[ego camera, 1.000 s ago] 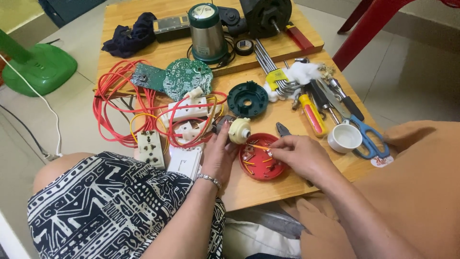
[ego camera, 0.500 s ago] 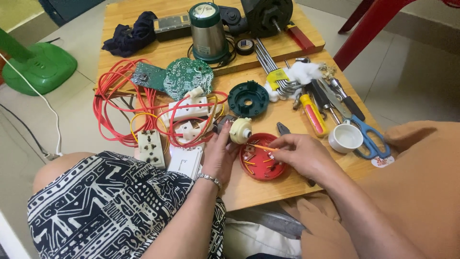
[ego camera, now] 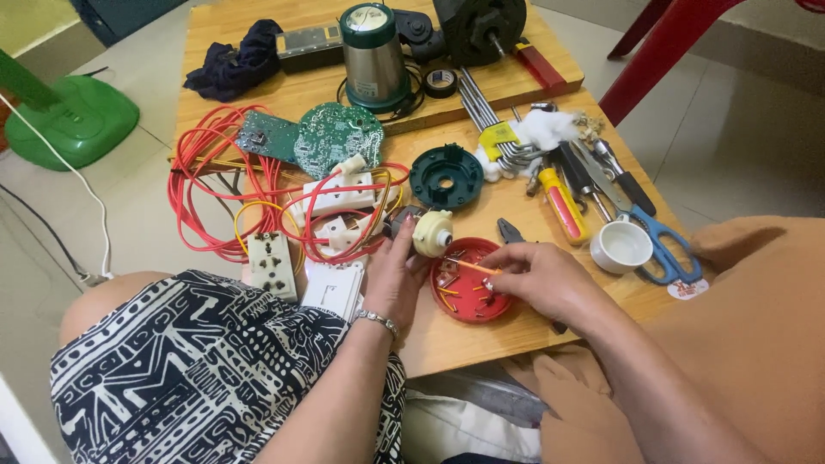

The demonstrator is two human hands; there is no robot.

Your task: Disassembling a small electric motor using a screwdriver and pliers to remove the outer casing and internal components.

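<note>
Both hands at the red round housing (ego camera: 468, 288) near the worktop (ego camera: 481, 339) front edge: my left hand (ego camera: 397, 275) pinches the cream knob part (ego camera: 432, 232) above it, right hand (ego camera: 537, 279) nips an orange wire (ego camera: 471, 265); wiring step, next needs seating that wire end precisely

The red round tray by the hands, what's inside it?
Inside the red round tray lie a few short yellow wire bits and small clear parts. The right hand holds a thin orange stick over it and covers its right edge; the left hand hides the left rim.
</note>
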